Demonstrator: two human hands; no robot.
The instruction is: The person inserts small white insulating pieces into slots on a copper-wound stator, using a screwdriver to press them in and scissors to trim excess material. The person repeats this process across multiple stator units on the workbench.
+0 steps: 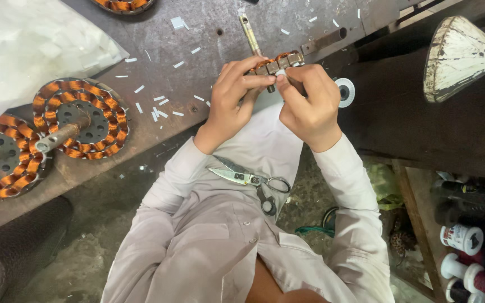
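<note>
At the bench's near edge, my left hand point(232, 95) and right hand point(309, 101) are clamped on a copper-wound stator point(274, 63); steel scissors point(248, 180) lie on my lap.

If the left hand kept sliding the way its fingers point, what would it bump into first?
The left hand points up and to the right, and its fingers already rest on the copper-wound stator piece. Beyond that piece the first thing is probably the flat metal bracket, though depth is hard to judge.

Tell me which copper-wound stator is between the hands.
The stator seen edge-on between the left hand and right hand; the other stators lie flat.
</note>
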